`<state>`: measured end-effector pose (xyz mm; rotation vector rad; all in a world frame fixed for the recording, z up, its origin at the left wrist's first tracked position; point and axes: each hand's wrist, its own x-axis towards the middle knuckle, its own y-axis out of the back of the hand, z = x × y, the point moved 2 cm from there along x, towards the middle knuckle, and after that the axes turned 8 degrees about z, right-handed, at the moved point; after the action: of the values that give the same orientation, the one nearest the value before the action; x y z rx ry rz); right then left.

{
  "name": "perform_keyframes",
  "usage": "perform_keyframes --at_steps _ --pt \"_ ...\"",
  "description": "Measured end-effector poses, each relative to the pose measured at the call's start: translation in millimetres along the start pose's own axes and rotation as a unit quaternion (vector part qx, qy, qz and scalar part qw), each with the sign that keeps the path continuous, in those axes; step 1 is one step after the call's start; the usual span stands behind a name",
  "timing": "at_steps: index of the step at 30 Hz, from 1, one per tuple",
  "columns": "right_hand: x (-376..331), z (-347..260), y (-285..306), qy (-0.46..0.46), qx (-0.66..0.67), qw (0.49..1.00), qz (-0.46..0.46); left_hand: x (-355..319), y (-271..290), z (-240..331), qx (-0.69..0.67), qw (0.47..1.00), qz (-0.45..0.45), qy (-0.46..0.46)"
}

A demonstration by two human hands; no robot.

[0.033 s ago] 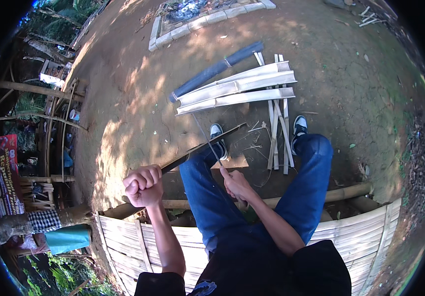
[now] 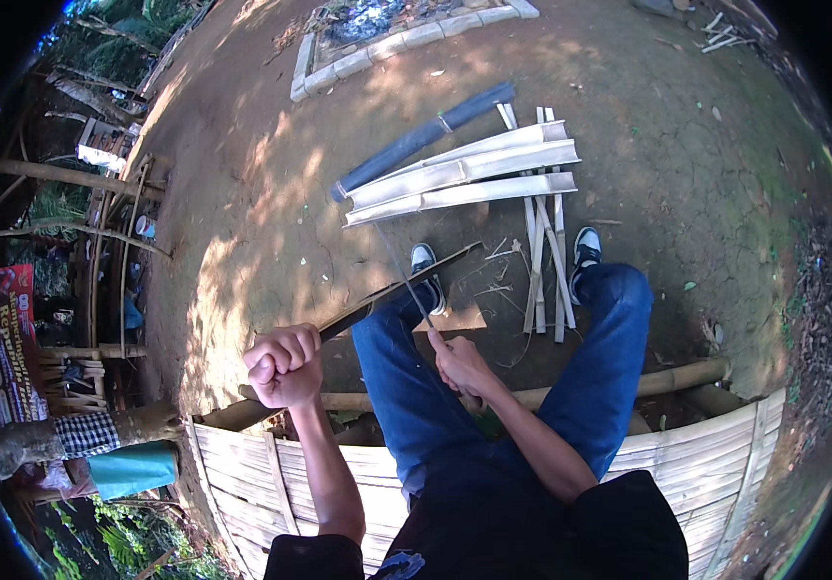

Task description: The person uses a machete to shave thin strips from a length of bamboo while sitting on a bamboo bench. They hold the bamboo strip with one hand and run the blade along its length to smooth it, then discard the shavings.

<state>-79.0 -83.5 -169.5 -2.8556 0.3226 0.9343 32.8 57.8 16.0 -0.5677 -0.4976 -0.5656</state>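
My left hand (image 2: 283,365) is closed around one end of a dark split bamboo strip (image 2: 358,309), which slants away to the right over my left knee and shoe. In my right hand (image 2: 461,365), between my knees, is the handle of a long, thin-bladed machete (image 2: 403,273). Its blade points away and to the left, crossing the strip near my left shoe. Whether blade and strip touch, I cannot tell. Beyond my feet lie several pale split bamboo halves (image 2: 464,171) and a dark, uncut bamboo pole (image 2: 425,138).
Narrow bamboo slats (image 2: 536,261) lie on the earth between my shoes, under the pale halves, with thin shavings (image 2: 500,288) beside them. I sit on a slatted bamboo bench (image 2: 338,474). A stone-edged fire pit (image 2: 353,63) is at the far side; a red banner (image 2: 8,338) hangs left.
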Motion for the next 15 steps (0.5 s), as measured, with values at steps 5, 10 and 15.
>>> perform_keyframes --at_steps 5,10,15 --pt "-32 -26 -11 0.182 -0.011 0.983 -0.026 8 -26 -5 0.118 0.99 0.07 -0.032" --pt "-36 -31 -5 0.242 -0.012 0.97 -0.008 -3 -37 12 0.255 0.953 0.162 0.016" --pt "-31 -23 2 0.193 -0.092 0.977 0.003 -29 -22 5 0.062 0.967 0.246 -0.034"
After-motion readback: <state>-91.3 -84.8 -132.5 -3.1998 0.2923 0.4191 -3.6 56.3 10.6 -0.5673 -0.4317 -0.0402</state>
